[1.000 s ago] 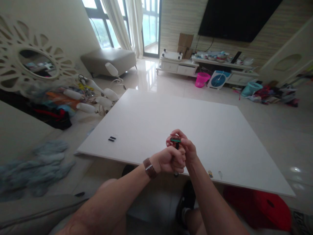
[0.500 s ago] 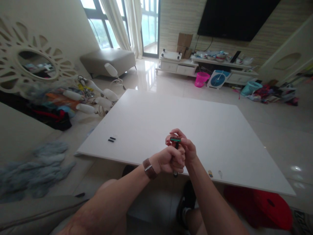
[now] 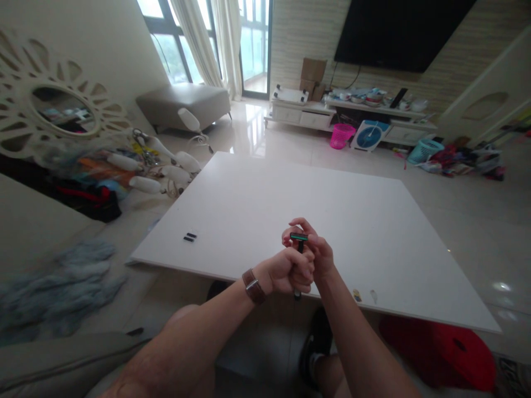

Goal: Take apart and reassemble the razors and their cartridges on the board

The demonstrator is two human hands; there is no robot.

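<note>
1. Landmark: white table (image 3: 265, 190), flat, smooth, matte-looking top, straight edges.
2. Razor (image 3: 299, 236): T-shaped, slim dark handle, narrow bar head with green strip along it; looks like plastic. Above the table's near edge, head up, handle end pointing down toward the person.
3. Left hand (image 3: 288, 270): fingers curled tight round razor handle, fist-like. Brown strap (image 3: 254, 286) on wrist, leather-look, metallic piece across it.
4. Right hand (image 3: 321, 255): at the razor head, fingers bent, narrow spacing, thumb by the head's right end. Can't tell if it pinches the head; fingertips partly hidden.
5. Two small black strips (image 3: 190, 237), oblong, side by side on the table's left part; pale clear bit just beside them, too faint to identify.
6. Small yellow-and-blue flat piece (image 3: 357, 295) and greyish translucent piece (image 3: 374, 296), near each other at the table's near edge, right of the hands.
7. Red stool (image 3: 448, 351): rounded, dark hole in top, below the table's near right corner.
8. Lamp (image 3: 176, 172): frosted white elongated shades, curled metal arms, just left of the table.
9. Grey cloth (image 3: 62, 287): fluffy, crumpled, on glossy floor tiles (image 3: 249, 124), left of the table.
10. Pink basket (image 3: 342, 136): perforated, beyond the table's far edge.
</note>
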